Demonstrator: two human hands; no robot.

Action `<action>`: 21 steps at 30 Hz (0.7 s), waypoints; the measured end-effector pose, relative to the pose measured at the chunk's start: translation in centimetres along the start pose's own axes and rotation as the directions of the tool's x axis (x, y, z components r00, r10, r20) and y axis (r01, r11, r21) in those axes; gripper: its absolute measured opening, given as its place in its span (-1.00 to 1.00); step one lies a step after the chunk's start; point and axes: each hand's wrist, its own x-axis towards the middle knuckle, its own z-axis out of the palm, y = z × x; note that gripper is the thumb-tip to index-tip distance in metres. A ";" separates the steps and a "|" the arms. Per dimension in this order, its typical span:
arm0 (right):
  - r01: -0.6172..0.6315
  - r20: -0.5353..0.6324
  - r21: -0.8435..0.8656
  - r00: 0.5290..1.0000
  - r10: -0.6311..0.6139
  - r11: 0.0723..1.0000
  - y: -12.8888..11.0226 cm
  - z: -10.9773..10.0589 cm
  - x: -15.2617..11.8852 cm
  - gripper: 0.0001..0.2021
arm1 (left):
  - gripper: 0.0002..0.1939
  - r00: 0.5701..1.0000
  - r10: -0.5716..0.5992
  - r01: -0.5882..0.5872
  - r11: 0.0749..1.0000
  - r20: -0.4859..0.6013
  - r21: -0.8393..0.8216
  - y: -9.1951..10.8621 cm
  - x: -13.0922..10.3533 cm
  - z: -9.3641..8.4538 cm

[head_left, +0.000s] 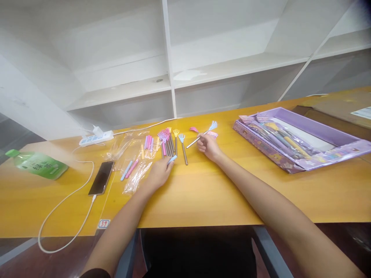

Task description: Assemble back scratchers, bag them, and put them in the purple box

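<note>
My right hand [209, 146] is closed round a small back scratcher [213, 124] with a blue claw head; its bare metal rod points down and left. Between the fingers of my left hand [159, 172] is a short blue handle grip [173, 158]. The rod and the grip are apart. Just beyond my left hand lies a bunch of back scratchers [164, 136] with pink, purple and yellow heads. Another blue-headed back scratcher [183, 148] lies between my hands. A pink claw head [193, 129] shows past my right hand, with pink card [212, 134] partly hidden behind it.
Loose coloured grips [129, 170] lie on clear plastic bags [136, 178] at left. Farther left are a phone [101, 178] on a white cable, a green bottle [40, 164] and a power strip [96, 138]. A purple box [292, 162] holds packaged back scratchers at right.
</note>
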 end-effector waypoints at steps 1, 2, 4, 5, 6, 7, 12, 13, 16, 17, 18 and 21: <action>-0.003 0.020 0.031 1.000 0.002 1.000 -0.1 0.3 -0.3 -0.67 | -0.71 1.000 0.017 -0.017 1.000 0.012 -0.018 0.2 -0.1 0.2; -0.008 0.046 0.060 0.999 0.005 0.998 -0.2 0.6 -0.6 -0.65 | -0.71 0.999 0.033 -0.032 0.999 0.021 -0.033 0.4 -0.2 0.4; -0.015 0.108 0.110 0.994 0.003 0.994 -0.2 1.3 -1.2 -0.62 | -0.71 0.998 0.052 -0.050 0.997 0.034 -0.055 0.7 -0.2 0.5; -0.016 0.138 0.124 0.990 -0.001 0.992 -0.1 1.7 -1.4 -0.61 | -0.71 0.998 0.050 -0.048 0.997 0.033 -0.061 0.8 -0.2 0.5; -0.015 0.162 0.129 0.987 -0.006 0.992 0.0 2.0 -1.7 -0.60 | -0.71 0.999 0.045 -0.043 0.997 0.027 -0.066 0.8 -0.2 0.5; -0.012 0.179 0.125 0.984 -0.011 0.992 0.1 2.4 -1.9 -0.59 | -0.70 0.999 0.037 -0.036 0.997 0.016 -0.067 0.7 -0.2 0.4; -0.003 0.196 0.120 0.980 -0.021 0.993 0.4 3.2 -2.4 -0.57 | -0.68 1.000 0.015 -0.016 0.998 -0.013 -0.056 0.5 -0.1 0.3; -0.001 0.195 0.121 0.981 -0.023 0.993 0.3 3.2 -2.5 -0.57 | -0.68 1.000 0.019 -0.019 0.998 -0.010 -0.054 0.5 -0.1 0.2; -0.002 0.196 0.101 0.980 -0.018 0.995 0.0 3.2 -2.6 -0.55 | -0.69 0.999 0.034 -0.034 0.998 0.000 -0.053 0.6 -0.1 0.2; -0.004 0.195 0.091 0.981 -0.014 0.996 0.0 3.3 -2.7 -0.55 | -0.70 0.999 0.039 -0.039 0.998 0.002 -0.053 0.6 -0.1 0.2; -0.006 0.191 0.083 0.982 -0.010 0.997 -0.1 3.3 -2.7 -0.54 | -0.70 0.999 0.042 -0.042 0.998 0.004 -0.052 0.7 -0.1 0.2; -0.017 0.174 0.072 0.985 0.005 0.997 -0.3 3.4 -2.8 -0.52 | -0.71 0.999 0.045 -0.045 0.998 0.002 -0.053 0.6 -0.1 0.2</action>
